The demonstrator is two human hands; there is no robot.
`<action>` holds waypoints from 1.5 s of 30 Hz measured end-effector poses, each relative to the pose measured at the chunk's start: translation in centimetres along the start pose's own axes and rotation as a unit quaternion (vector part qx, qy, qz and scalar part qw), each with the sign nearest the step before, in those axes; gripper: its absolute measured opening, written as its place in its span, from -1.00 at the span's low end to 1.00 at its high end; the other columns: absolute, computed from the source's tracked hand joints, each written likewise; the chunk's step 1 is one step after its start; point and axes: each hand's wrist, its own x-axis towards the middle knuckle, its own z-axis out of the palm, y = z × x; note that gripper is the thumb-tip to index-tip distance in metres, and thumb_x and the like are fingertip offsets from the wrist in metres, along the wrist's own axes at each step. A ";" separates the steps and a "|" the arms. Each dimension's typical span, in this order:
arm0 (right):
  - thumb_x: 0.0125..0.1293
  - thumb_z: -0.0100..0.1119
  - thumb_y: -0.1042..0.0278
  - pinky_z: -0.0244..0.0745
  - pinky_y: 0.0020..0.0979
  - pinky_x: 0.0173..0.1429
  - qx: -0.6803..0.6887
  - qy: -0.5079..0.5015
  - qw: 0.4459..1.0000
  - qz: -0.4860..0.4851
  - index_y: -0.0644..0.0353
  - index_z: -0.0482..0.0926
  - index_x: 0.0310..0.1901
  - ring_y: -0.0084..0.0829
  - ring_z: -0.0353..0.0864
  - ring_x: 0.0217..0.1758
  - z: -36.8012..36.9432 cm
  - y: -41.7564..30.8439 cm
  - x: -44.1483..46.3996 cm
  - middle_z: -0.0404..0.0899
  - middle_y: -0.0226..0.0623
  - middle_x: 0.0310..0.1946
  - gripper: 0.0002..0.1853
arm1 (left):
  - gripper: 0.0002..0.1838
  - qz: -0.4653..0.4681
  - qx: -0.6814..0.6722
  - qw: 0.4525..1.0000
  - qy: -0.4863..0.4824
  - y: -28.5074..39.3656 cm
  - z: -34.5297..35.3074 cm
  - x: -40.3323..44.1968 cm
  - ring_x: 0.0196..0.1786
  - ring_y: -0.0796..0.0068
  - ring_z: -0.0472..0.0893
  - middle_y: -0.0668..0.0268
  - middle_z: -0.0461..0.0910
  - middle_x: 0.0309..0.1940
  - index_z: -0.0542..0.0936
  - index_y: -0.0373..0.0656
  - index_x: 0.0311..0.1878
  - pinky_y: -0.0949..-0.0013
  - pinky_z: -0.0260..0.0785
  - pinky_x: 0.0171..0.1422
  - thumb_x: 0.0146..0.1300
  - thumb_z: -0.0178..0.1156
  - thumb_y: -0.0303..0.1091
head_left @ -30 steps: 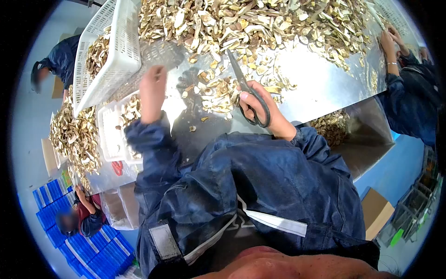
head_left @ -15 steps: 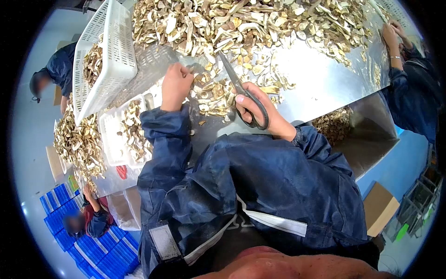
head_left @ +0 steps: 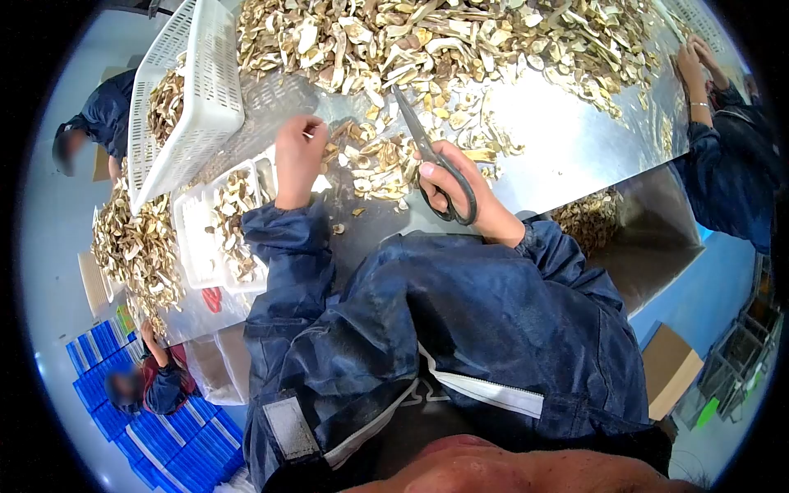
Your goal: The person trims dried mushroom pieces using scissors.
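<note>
In my right hand is a pair of black-handled scissors, its blades pointing up and away over the table. My left hand is raised at the left of the loose slices, its fingers curled in; whatever they may hold is hidden. Between and beyond my hands lies a scatter of dried mushroom slices, pale with brown edges. A large heap of the same mushroom slices covers the far side of the metal table.
A white perforated basket with slices leans at the left. Below it are white trays, partly filled, and another mushroom heap. A red item lies near the edge. Co-workers stand left and right. An open bin holds more slices.
My left hand has moved left, away from the loose slices, and its fingers have turned inward. The scissors and my right hand are almost where they were.
</note>
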 end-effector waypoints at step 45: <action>0.52 0.14 0.28 0.14 -0.59 -0.52 0.036 0.000 0.999 -0.010 0.23 0.44 0.04 -0.71 0.28 -0.64 -0.3 0.2 -0.2 0.37 -0.53 -0.58 -0.76 | -0.58 -0.070 -0.099 0.991 -0.061 5.0 4.9 1.5 -0.33 0.42 0.59 0.21 0.61 -0.34 0.50 -0.29 0.16 0.33 0.41 -0.25 0.26 0.30 -0.39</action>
